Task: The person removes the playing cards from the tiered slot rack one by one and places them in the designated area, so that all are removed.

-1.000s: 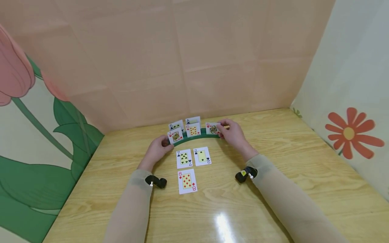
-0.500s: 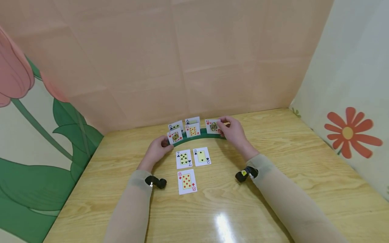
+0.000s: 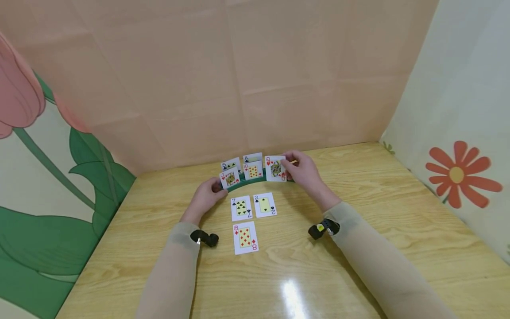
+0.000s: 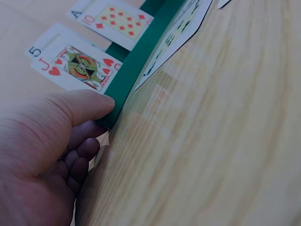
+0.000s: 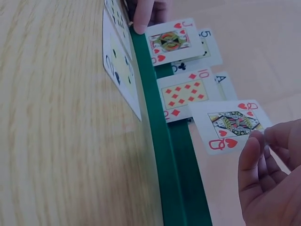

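My right hand (image 3: 304, 174) pinches the queen of hearts (image 5: 235, 125) by one edge. In the right wrist view the card hovers over the curved green card holder (image 5: 171, 155), beside the ten of diamonds (image 5: 186, 94) and partly in front of it. At the holder's left end, my left hand (image 4: 51, 136) grips it, thumb on the front face and fingers behind. The jack of hearts (image 4: 77, 68) and the ten stand in the holder's front row. Behind them stand a five of clubs (image 3: 229, 164) and a black ace (image 3: 253, 157), both partly hidden.
On the wooden table (image 3: 311, 274) before the holder, the seven of clubs (image 3: 241, 208) and two of spades (image 3: 265, 205) lie face up side by side. Nearer me lies the eight of diamonds (image 3: 245, 238). A pink cloth backdrop (image 3: 255, 79) rises behind the table.
My right hand has raised the queen of hearts from low against the holder and shifted it slightly left, so more of its face shows. The left hand keeps its place at the holder's end.
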`<state>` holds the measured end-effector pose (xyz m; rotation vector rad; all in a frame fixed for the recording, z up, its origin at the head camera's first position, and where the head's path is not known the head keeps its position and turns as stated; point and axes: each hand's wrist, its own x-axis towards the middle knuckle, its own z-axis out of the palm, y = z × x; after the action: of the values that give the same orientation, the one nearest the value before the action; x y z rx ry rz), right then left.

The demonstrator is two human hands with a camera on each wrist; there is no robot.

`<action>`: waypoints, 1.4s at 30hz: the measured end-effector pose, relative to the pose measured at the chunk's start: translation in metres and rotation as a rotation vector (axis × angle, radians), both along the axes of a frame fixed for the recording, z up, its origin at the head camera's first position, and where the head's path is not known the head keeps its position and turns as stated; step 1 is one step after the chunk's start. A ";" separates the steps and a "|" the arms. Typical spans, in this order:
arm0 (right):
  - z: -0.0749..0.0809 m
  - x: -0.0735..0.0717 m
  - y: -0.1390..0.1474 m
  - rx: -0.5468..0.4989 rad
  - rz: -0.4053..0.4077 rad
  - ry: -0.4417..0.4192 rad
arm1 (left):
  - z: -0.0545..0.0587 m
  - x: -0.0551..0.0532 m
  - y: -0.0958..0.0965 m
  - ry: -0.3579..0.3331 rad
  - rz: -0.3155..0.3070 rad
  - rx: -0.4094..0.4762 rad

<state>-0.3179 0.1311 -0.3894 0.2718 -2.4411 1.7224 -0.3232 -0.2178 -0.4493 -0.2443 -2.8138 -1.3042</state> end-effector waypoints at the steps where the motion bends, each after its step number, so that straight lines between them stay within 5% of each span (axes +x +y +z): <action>1: 0.001 0.001 -0.001 0.002 0.004 0.001 | 0.000 0.000 0.000 0.002 -0.001 -0.001; 8: 0.007 0.006 -0.005 0.014 0.038 0.019 | 0.000 -0.001 0.000 0.001 0.006 -0.004; 25: 0.009 0.014 -0.012 0.055 0.274 -0.047 | 0.001 0.002 0.001 0.014 0.002 -0.011; 42: 0.011 0.020 -0.007 0.218 0.544 -0.265 | 0.001 0.001 -0.001 0.012 0.005 -0.014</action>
<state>-0.2979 0.1241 -0.3783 0.8535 -2.9564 1.7643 -0.3224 -0.2184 -0.4486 -0.2440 -2.8125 -1.2787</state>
